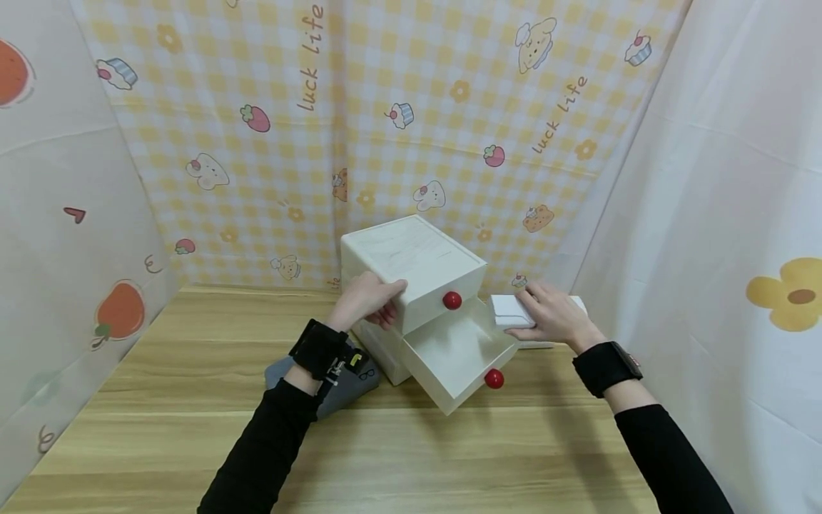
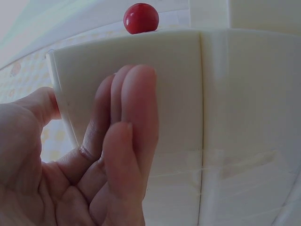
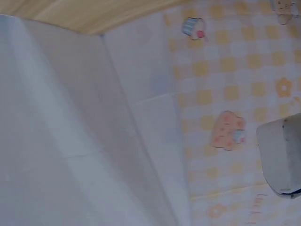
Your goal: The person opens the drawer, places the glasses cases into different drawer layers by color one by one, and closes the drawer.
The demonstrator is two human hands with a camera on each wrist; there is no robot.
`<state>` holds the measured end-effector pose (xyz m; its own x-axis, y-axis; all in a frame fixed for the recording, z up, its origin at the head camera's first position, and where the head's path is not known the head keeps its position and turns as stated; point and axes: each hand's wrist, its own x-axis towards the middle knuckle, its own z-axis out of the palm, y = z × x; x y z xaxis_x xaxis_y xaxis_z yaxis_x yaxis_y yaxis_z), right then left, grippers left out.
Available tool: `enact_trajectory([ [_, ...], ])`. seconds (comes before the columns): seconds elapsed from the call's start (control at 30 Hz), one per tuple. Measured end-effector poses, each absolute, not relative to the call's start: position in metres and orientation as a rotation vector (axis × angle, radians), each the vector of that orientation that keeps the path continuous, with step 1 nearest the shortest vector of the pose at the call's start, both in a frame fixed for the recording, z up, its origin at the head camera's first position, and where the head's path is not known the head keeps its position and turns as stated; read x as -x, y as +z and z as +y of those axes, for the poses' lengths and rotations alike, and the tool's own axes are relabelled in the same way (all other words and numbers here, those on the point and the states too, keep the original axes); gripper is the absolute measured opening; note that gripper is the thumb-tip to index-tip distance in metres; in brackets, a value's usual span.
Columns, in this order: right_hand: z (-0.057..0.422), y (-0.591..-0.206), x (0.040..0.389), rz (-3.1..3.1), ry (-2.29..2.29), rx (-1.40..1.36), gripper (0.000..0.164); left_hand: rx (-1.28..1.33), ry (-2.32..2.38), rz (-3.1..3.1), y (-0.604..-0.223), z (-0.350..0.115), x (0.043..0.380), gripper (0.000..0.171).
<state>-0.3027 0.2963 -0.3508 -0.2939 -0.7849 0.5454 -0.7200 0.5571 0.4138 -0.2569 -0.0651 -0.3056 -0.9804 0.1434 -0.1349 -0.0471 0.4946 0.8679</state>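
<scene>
- We hold a slim white rectangular box in our R hand, fingers pinching it, just R of the white two-drawer cabinet.
- Our L hand grips cabinet's front L top edge: thumb on top, fingers pressed together along side.
- Lower white drawer w/ round red knob juts from cabinet's front.
- Grey-blue pouch on wood-grain counter, L of cabinet, partly hidden by our wrist.

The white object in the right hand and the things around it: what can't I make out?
Head view: the middle of the white object, covered by the right hand.
Head view: part of the grey item, behind the left wrist and its gear.
Right wrist view: part of a pale object, cut off by the right edge; identity unclear.
</scene>
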Motion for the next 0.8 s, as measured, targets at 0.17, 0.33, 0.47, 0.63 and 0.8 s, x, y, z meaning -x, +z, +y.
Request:
enact_trajectory([
  [0.17,0.272,-0.350,0.301,-2.024,-0.151,-1.313,0.074,-0.082,1.483,2.553,-0.306,-0.066,0.257,0.042],
  [0.33,0.250,-0.350,0.299,-2.026,-0.178,-1.423,0.073,-0.079,1.483,2.551,-0.307,-0.066,0.257,0.043],
  [0.47,0.231,-0.352,0.298,-1.988,-0.224,-1.529,0.069,-0.070,1.484,2.547,-0.307,-0.066,0.258,0.043],
  [0.63,0.211,-0.359,0.297,-1.910,-0.318,-1.609,0.066,-0.067,1.486,2.544,-0.306,-0.066,0.258,0.044],
  [0.8,0.197,-0.366,0.295,-1.900,-0.460,-1.647,0.064,-0.073,1.485,2.543,-0.307,-0.066,0.258,0.045],
])
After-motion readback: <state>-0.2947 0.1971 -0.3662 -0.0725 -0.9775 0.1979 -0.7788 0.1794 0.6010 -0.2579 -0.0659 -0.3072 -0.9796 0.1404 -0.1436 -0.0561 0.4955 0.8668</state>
